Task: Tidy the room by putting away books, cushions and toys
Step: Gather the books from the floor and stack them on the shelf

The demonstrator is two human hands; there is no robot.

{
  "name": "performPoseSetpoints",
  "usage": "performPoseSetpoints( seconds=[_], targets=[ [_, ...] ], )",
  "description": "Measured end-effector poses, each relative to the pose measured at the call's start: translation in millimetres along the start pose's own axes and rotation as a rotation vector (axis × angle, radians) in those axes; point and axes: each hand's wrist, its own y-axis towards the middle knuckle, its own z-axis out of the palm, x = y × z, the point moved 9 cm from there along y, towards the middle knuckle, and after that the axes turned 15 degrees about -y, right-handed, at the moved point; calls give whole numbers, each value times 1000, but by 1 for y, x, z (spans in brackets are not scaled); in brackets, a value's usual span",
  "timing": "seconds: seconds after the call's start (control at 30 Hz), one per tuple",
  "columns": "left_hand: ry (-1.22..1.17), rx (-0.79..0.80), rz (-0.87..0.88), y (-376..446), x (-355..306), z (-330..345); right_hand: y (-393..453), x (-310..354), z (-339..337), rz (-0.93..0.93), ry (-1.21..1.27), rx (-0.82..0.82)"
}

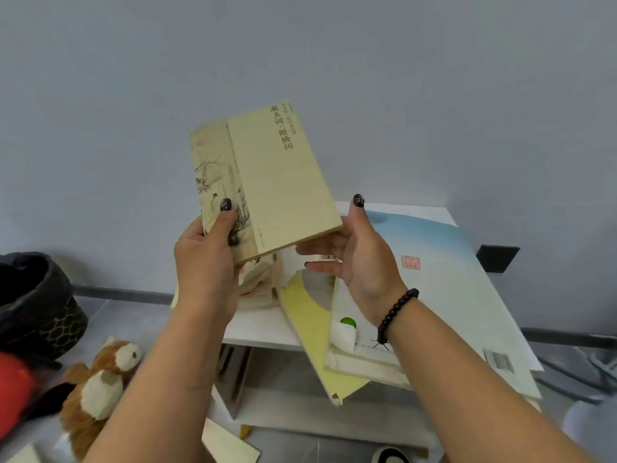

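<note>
A beige book (280, 182) with dark Chinese characters and an ink drawing is held up in the air above a small white shelf unit (263, 329). My left hand (207, 259) grips its lower left corner, thumb on the cover. My right hand (360, 259) holds its lower right edge from below, thumb raised beside it. On the shelf top lie several more books: a large pale blue and white one (444, 295), a yellow one (310, 332) hanging over the front edge, and a beige one (260, 282) under the held book.
A brown and white plush toy (100, 382) lies on the grey floor at lower left, beside a red object (16, 389) and a dark patterned basket (36, 302). Loose pale paper (230, 446) lies on the floor. A grey wall stands behind the shelf.
</note>
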Motion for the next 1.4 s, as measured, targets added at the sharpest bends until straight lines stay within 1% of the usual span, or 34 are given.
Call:
performPoseSetpoints(
  seconds=[0.07,0.13,0.2,0.23,0.33,0.43,0.5,0.57,0.67,0.83,0.93,1.07,1.13,1.17,1.23,1.3,1.4],
  targets=[
    [36,-61,32,14,-15,-24,7,-6,21,-4,-137,-2],
    [81,-126,60,26,-25,-48,13,-10,35,-58,-447,-7],
    [102,-176,76,34,-31,-69,15,-15,52,-102,-766,63],
    [117,-197,76,37,-32,-76,16,-19,58,-112,-861,97],
    [200,-242,47,44,-34,-96,19,-27,72,-152,-993,152],
    [277,-246,-38,50,-27,-111,17,-27,81,-221,-1120,175],
    [318,-245,-100,51,-22,-117,14,-26,80,-238,-1123,164],
    [346,-236,-125,51,-20,-119,10,-21,75,-257,-1105,115],
    [406,-189,-132,51,-19,-114,6,-14,69,-287,-1081,30],
    [515,-146,-114,49,-17,-104,2,-15,67,-306,-1066,-17],
    [684,-122,-90,51,-18,-106,0,-16,68,-324,-1082,-13],
    [1071,-98,-122,57,-12,-110,-3,-15,69,-361,-1104,3],
    [1264,-108,-66,56,-14,-104,-7,-13,69,-374,-1109,19],
    [1314,-115,-11,53,-17,-99,-9,-12,69,-381,-1107,30],
    [1306,-104,98,40,-21,-85,-12,-11,66,-387,-1085,49],
    [1268,-54,249,21,-25,-63,-15,-9,58,-390,-1061,36],
    [1218,138,454,-6,-11,-21,-19,-4,37,-402,-1059,-41]
  ],
)
